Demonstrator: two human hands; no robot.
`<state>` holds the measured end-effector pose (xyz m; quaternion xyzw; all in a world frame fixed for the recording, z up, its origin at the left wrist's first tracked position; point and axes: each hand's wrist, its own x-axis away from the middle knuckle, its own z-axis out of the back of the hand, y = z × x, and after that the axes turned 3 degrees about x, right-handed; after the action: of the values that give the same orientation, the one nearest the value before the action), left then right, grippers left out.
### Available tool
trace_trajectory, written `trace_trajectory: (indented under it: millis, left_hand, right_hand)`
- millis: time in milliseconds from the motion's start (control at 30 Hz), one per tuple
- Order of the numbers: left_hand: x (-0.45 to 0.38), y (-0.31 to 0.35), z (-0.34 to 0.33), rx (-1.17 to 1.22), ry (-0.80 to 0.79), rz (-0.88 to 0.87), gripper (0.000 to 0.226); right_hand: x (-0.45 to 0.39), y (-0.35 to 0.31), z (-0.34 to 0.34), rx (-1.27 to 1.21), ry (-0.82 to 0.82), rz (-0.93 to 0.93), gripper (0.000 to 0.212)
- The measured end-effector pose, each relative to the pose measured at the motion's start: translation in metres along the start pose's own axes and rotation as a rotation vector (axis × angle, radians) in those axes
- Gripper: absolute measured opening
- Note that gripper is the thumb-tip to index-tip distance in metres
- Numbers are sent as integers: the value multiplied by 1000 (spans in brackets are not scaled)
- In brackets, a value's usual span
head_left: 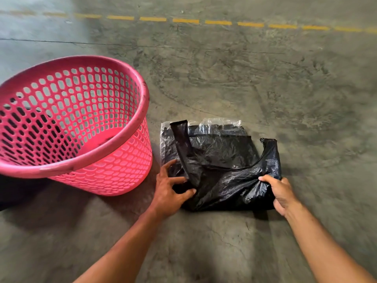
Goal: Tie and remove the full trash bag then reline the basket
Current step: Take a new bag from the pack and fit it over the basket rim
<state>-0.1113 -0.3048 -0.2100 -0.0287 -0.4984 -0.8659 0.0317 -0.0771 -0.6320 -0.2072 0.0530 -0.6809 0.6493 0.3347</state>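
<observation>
A pink perforated plastic basket [130, 127] stands on the concrete floor at the left, with no liner inside it. To its right lies a pack of folded black trash bags [220, 152] in a clear wrapper. The top black bag, with two handle loops, is crumpled at its near edge. My left hand [171, 190] pinches that bag at its near left, below one handle strip. My right hand [282, 194] grips the bag's near right corner, under the other handle loop. No full trash bag is in view.
Bare grey concrete floor surrounds everything. A dashed yellow line [185, 21] crosses the floor at the far side. A thin crack [61, 42] runs across the floor beyond the basket.
</observation>
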Motion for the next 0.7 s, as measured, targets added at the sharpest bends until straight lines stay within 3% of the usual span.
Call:
trace_trajectory:
  millis: [100,267,400,467,567,633,700]
  left_hand:
    - [1,7,-2,87,-91,5,40]
    - [-1,19,5,30,-114,87,55]
    - [-8,30,4,293,29,520,79]
    - [-16,32,1,422,2,639,56]
    - [-16,55,-1,511,-130,524,2]
    - [-19,77,0,586,-151,411,15]
    - [-21,108,5,693,-190,340,14]
  right_hand:
    - [2,4,-4,5,2,2,17]
    - [5,4,-9,49,-6,21,18]
    - [10,0,-6,106,-106,49,24]
    - [15,-4,-7,108,-161,43,28]
    - [30,-20,-18,53,-216,62,27]
    - [42,-36,-28,-5,-228,89,27]
    - [58,-60,-38,-53,-237,129,24]
